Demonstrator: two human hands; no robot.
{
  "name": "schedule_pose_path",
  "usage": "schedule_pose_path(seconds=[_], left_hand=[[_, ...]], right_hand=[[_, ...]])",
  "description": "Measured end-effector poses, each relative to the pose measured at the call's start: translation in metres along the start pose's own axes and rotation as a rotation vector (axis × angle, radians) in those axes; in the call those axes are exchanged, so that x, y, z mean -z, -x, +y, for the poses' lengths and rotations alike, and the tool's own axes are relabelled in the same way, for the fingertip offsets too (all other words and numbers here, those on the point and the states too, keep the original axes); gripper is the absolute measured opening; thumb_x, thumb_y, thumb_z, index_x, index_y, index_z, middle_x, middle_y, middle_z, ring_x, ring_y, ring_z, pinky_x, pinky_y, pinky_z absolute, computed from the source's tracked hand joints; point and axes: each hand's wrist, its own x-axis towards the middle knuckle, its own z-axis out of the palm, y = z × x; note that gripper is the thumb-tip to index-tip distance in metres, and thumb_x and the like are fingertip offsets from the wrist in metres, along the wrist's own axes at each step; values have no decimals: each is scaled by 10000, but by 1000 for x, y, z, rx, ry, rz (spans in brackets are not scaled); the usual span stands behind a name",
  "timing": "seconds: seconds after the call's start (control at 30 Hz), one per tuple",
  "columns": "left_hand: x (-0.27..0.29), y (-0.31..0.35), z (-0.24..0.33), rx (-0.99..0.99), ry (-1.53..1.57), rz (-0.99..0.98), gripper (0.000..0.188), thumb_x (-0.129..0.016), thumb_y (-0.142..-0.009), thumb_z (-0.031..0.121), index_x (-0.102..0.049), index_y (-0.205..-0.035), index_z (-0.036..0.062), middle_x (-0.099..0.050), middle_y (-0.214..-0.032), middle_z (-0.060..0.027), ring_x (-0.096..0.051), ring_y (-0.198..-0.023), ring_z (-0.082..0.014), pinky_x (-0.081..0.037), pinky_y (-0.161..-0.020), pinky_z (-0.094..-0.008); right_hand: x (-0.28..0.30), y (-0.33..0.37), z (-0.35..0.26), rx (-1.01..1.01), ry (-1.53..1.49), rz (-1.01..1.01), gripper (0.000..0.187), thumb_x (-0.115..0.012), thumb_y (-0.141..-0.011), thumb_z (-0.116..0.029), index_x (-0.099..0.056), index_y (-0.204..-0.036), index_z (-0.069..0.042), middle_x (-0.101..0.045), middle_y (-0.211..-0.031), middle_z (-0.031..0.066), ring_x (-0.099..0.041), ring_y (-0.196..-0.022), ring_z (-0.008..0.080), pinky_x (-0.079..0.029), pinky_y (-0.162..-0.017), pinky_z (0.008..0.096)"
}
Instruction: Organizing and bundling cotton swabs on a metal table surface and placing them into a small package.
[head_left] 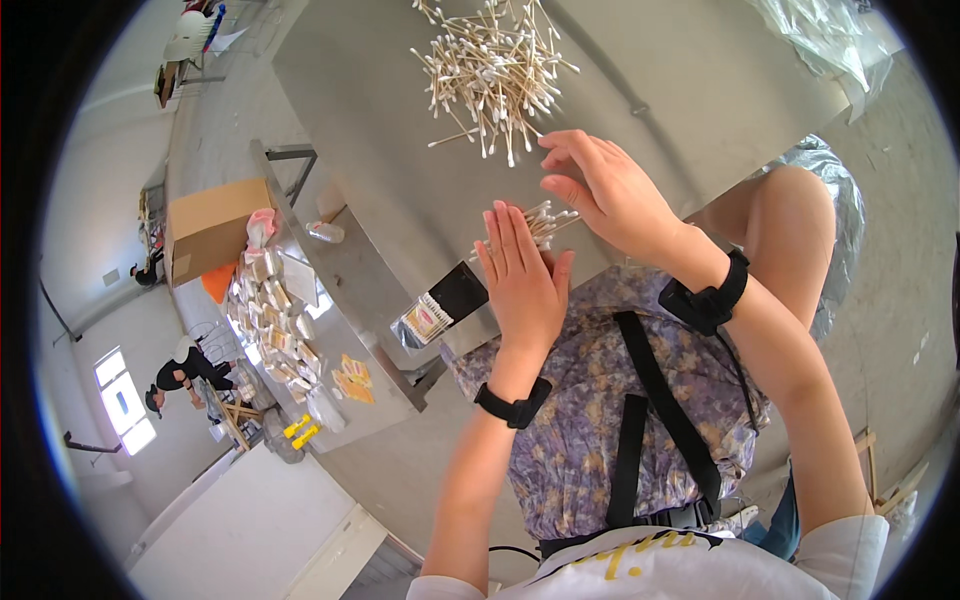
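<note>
A loose heap of cotton swabs (495,75) with white tips and pale wooden sticks lies on the metal table (620,170). Nearer to me is a smaller bunch of swabs (545,222), partly hidden by my left hand (525,285). That hand is flat with fingers stretched out, touching the bunch's left side. My right hand (610,195) hovers just right of the bunch, below the heap, its fingers curved and thumb apart, with nothing visible in it. Left of my left hand, at the table edge, is a black tray (460,292) beside a clear packet of swabs (422,322).
On a second table at left lie many small packets (275,315), a cardboard box (220,228), yellow cards (352,380) and yellow pieces (300,430). Clear plastic sheeting (830,45) covers the far right table corner. A person in black (190,370) is in the background.
</note>
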Motion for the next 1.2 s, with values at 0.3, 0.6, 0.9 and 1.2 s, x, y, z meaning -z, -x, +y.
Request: schedule_pose_path(seconds=[0.3, 0.6, 0.9, 1.2], left_hand=[[-16, -35, -15, 35, -116, 24, 944, -499, -989, 558, -155, -1535, -130, -191, -1598, -337, -165, -1505, -472, -170, -1196, -592], [-22, 2, 7, 36, -85, -30, 1023, -431, -977, 658, -108, -1543, -130, -157, -1602, -349, -107, -1515, -480, -124, -1193, -616], [-10, -40, -11, 37, -23, -25, 1008, -522, -962, 613, -119, -1552, -99, -231, -1597, -305, -176, -1509, -448, -108, -1191, -635], [22, -14, -5, 35, 92, -148, 988, -598, -943, 557, -146, -1558, -69, -327, -1559, -266, -270, -1474, -427, -98, -1184, -657]], right_hand=[[0, -4, -9, -166, -217, 55, 373, -595, -1005, -260, -508, -1255, 3, -691, -972, 152, -647, -913, 353, -503, -804, 425], [19, 3, -41, -330, -385, 154, 354, -561, -1038, -249, -480, -1280, -4, -692, -990, 146, -675, -945, 272, -516, -817, 370], [12, 9, -25, -326, -410, 125, 339, -561, -1037, -234, -482, -1280, -10, -683, -955, 138, -674, -882, 247, -518, -784, 362], [11, 4, -15, -315, -317, 140, 330, -605, -997, -227, -521, -1223, -3, -689, -914, 126, -660, -791, 295, -507, -704, 399]])
